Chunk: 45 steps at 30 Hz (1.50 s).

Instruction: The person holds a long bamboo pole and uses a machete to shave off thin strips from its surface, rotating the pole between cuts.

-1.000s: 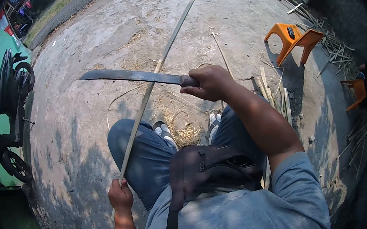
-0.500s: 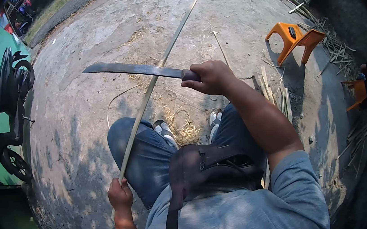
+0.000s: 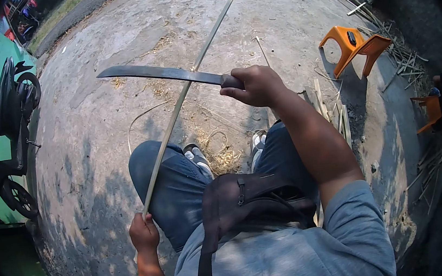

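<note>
My right hand [image 3: 256,86] is closed around the dark handle of a machete [image 3: 151,72], whose long blade points left. The blade crosses a long, thin bamboo strip [image 3: 175,116] and touches it partway along. At the strip's lower end, my left hand [image 3: 144,233] grips it beside my left thigh. From there the strip slants up over my left knee and away to the upper right. Pale shavings [image 3: 224,159] lie on the ground between my feet.
An orange plastic stool [image 3: 352,46] with a small dark object on it stands at the right. Split bamboo pieces [image 3: 344,124] lie beside my right leg. More strips [image 3: 406,62] are heaped along the right edge. A motorcycle [image 3: 9,124] is parked at the left.
The machete and my right hand have shifted slightly away from me, and the blade has turned a little. The strip's far end has moved slightly; my left hand stays almost in place.
</note>
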Each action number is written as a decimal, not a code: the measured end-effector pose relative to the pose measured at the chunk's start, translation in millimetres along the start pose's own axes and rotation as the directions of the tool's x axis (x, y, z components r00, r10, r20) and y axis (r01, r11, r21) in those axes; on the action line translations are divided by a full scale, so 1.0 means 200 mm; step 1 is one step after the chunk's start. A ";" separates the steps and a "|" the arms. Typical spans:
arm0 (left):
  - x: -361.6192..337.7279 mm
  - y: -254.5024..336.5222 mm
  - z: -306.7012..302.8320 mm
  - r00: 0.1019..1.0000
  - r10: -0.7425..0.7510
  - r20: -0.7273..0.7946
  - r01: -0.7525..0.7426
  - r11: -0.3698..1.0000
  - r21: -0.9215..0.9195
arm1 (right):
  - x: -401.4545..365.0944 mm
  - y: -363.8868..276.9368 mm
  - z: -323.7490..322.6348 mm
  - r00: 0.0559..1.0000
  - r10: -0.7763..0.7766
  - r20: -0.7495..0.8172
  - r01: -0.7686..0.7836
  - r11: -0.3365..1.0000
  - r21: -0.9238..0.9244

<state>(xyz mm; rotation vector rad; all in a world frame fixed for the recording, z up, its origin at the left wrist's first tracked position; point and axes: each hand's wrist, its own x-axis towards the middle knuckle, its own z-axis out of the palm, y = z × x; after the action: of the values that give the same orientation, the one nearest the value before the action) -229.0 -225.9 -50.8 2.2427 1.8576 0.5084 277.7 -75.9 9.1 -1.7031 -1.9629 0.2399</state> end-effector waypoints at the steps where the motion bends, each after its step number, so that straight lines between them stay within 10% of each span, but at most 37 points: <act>1: 0.00 0.00 -0.01 1.000 0.010 -0.007 -0.010 1.000 0.009 | -0.01 -0.02 -0.01 1.000 0.005 0.006 -0.005 1.000 -0.021; 9: 0.01 -0.02 0.00 0.999 0.036 0.001 -0.036 0.999 0.014 | -0.10 -0.18 0.02 0.958 -0.228 0.176 0.251 0.960 -0.121; 20: 0.01 0.00 -0.03 1.000 0.006 0.004 -0.006 0.998 0.067 | -0.05 -0.02 -0.02 0.999 0.027 0.022 -0.027 1.000 -0.004; 31: 0.03 0.03 -0.05 0.999 0.020 0.035 -0.021 0.999 0.034 | -0.08 -0.18 0.05 0.937 -0.304 0.169 0.326 0.938 -0.120; 40: 0.04 0.04 -0.05 1.000 0.009 0.024 -0.010 0.999 0.037 | -0.01 -0.01 0.03 0.995 0.103 -0.010 -0.103 0.995 -0.008; 45: 0.05 0.04 -0.06 0.998 -0.004 0.066 0.003 1.000 0.011 | -0.07 -0.11 0.05 0.984 -0.139 0.110 0.148 0.986 -0.078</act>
<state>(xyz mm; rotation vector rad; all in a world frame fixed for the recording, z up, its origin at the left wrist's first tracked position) -224.9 -219.0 -36.1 2.2344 1.8363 0.4185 255.0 -90.4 6.2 -1.6216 -2.1906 0.1977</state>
